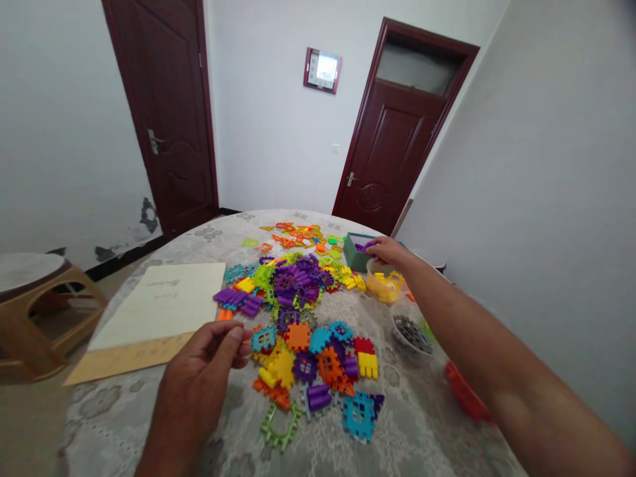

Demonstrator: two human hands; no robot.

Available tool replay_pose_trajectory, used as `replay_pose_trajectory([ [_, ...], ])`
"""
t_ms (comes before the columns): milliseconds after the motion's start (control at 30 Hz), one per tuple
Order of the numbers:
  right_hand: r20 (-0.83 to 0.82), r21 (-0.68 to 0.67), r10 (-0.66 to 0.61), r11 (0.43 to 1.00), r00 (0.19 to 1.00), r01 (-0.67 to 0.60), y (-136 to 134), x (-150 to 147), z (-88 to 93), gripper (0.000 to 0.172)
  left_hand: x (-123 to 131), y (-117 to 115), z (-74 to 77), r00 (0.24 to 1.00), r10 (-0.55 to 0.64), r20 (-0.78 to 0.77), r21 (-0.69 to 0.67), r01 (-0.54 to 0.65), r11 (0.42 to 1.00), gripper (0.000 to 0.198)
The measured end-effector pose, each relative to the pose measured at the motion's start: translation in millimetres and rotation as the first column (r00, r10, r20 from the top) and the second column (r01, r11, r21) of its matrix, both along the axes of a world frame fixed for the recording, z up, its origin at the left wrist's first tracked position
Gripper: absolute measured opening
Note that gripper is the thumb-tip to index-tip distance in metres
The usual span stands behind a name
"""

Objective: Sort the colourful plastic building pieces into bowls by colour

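My right hand reaches to the green box on the far right of the table, its fingers closed on a purple plastic building block at the box's opening. My left hand hovers low at the near left, thumb pressed to the curled fingers; what it holds, if anything, is hidden. Just beyond its fingertips lies a blue window block. A heap of purple blocks fills the middle of the table. Nearer lie loose pieces, among them an orange square block and a green ring-shaped block.
Along the right stand a clear bowl of yellow blocks, a bowl of grey pieces and a red bowl, partly behind my right forearm. Paper sheets lie at left. Orange pieces spread at the back. A stool stands left.
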State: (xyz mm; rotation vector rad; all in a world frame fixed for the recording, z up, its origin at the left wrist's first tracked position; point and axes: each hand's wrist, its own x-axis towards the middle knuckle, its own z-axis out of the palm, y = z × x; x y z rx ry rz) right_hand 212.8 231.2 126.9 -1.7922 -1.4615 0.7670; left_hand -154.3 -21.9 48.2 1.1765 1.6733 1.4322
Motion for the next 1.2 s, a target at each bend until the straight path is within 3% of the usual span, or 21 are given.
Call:
replay_pose_trajectory([
  [133,-0.094,0.083,-0.102,0.99,0.99,0.11,39.8,9.4,-4.3,0.036,-3.3,2.9,-4.9,0.999,-0.022,-0.038,0.013,0.022,1.0,0.04],
  [233,-0.173,0.136,-0.174,0.971,0.969,0.198,53.1,15.6,-10.0,0.049,-3.0,4.1,-5.8,0.999,-0.005,-0.034,0.01,0.006,1.0,0.041],
  [400,-0.262,0.211,-0.22,0.937,0.94,0.279,43.4,12.9,-16.1,0.031,-1.8,6.0,-6.5,1.0,-0.003,-0.009,0.01,0.003,1.0,0.041],
  [567,-0.287,0.252,-0.129,0.946,0.949,0.205,-11.7,-10.1,-18.5,0.017,6.0,5.7,-6.9,0.999,-0.047,-0.008,0.031,0.047,0.998,0.033],
  [633,-0.228,0.256,0.0,0.965,0.974,0.06,-49.5,-20.1,-21.8,0.019,9.8,5.3,-7.2,0.997,-0.074,0.007,0.041,0.074,0.996,0.031],
  [700,-0.077,0.209,0.214,0.958,0.974,-0.194,-94.3,-28.6,-27.1,0.019,13.3,4.8,-7.9,0.994,-0.104,-0.023,0.039,0.104,0.994,0.031],
  [800,0.211,0.067,0.478,0.863,0.853,-0.5,-161.3,-35.9,-39.5,0.02,18.9,3.1,-10.5,0.972,-0.124,-0.198,0.07,0.14,0.988,0.028],
  [900,0.409,0.017,0.509,0.826,0.758,-0.564,-206.7,-34.5,-56.9,0.022,27.2,0.6,-15.1,0.902,-0.153,-0.404,0.137,0.225,0.965,0.022],
  [1033,0.46,-0.012,0.499,0.831,0.735,-0.556,-224.3,-27.2,-81.6,0.022,43.9,-3.5,-22.9,0.735,-0.251,-0.63,0.182,0.454,0.873,0.017],
  [1200,0.482,-0.022,0.56,0.777,0.674,-0.629,-221.6,-29.1,-99.8,0.027,65.8,-9.5,-31.2,0.493,-0.338,-0.802,0.096,0.665,0.741,0.019],
])
